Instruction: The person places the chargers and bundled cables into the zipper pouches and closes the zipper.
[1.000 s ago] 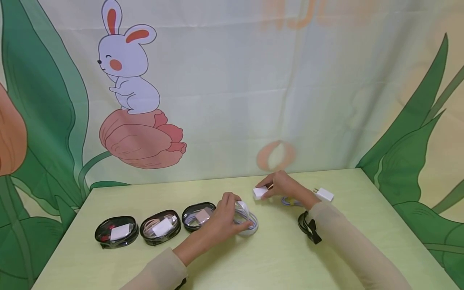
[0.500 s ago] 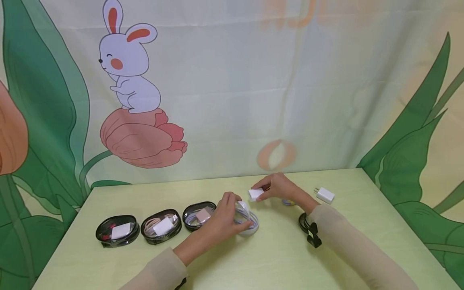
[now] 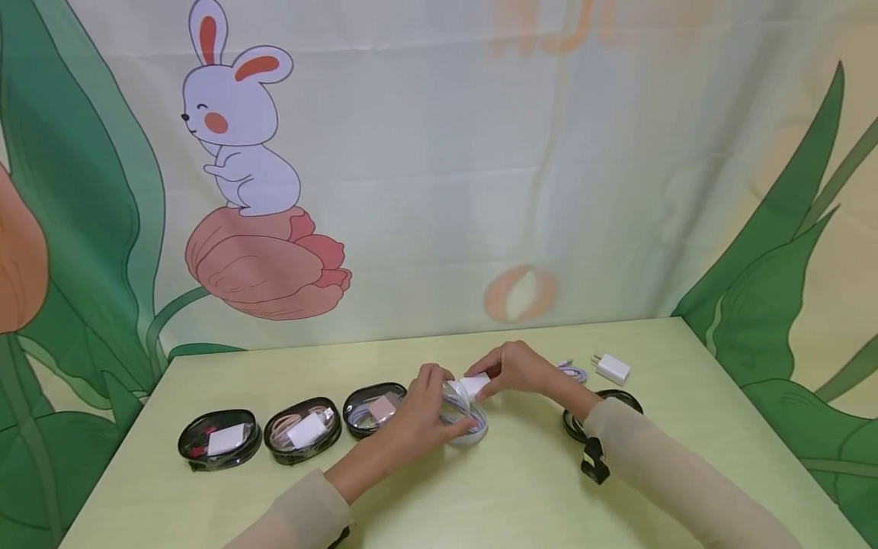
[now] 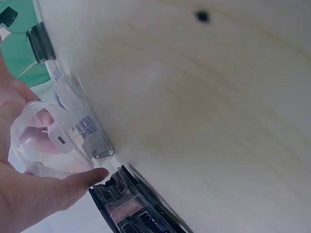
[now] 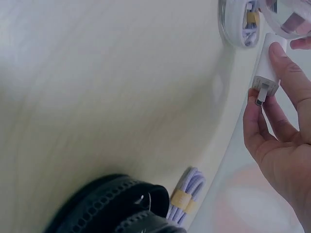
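Observation:
My left hand (image 3: 425,412) holds up the clear lid (image 4: 60,167) of a clear plastic case, thumb and fingers on its rim. In the case's base (image 4: 70,97) lies a coiled lavender cable (image 5: 250,36). Right beside the case, my right hand (image 3: 519,367) pinches a white charger plug (image 5: 268,60) between thumb and fingers; its metal prongs point back toward the palm. In the left wrist view the charger's port end (image 4: 59,138) shows through the clear lid.
Black-rimmed clear cases, one at far left (image 3: 219,440), one in the middle (image 3: 303,430) and one by my left hand (image 3: 370,409), hold chargers and cables. Another white charger (image 3: 612,369), a lavender cable (image 3: 575,374) and a black looped item (image 3: 620,396) lie right, the last partly hidden by my arm.
My right hand has moved left and slightly nearer with the white charger, bringing it up to the clear case. The left hand has stayed in place.

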`<action>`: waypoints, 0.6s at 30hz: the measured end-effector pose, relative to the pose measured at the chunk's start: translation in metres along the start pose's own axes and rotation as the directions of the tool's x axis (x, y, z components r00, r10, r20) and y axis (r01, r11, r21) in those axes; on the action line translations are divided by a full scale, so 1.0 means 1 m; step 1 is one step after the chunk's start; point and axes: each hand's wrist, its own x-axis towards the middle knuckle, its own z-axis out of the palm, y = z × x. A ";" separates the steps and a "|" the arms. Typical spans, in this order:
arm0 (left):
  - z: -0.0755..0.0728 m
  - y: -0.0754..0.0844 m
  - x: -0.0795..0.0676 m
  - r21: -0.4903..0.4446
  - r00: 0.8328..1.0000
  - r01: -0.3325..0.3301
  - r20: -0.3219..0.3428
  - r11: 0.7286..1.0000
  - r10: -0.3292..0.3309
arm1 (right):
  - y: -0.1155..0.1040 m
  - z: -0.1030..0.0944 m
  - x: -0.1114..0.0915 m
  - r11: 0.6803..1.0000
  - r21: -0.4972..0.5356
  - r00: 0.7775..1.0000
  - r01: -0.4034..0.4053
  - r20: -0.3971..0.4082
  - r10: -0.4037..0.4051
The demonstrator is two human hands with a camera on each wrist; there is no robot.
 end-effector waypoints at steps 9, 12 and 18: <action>-0.001 -0.001 -0.001 -0.016 1.000 0.001 0.002 1.000 -0.001 | -0.010 0.011 -0.001 1.000 0.015 1.000 0.001 0.004 -0.001; -0.002 -0.001 -0.001 -0.021 1.000 -0.003 0.006 1.000 0.003 | -0.013 0.015 -0.001 1.000 0.009 1.000 -0.015 -0.005 0.015; -0.002 -0.002 -0.001 -0.023 1.000 -0.009 0.008 1.000 0.009 | -0.021 0.026 0.000 1.000 0.024 0.998 -0.018 -0.060 0.020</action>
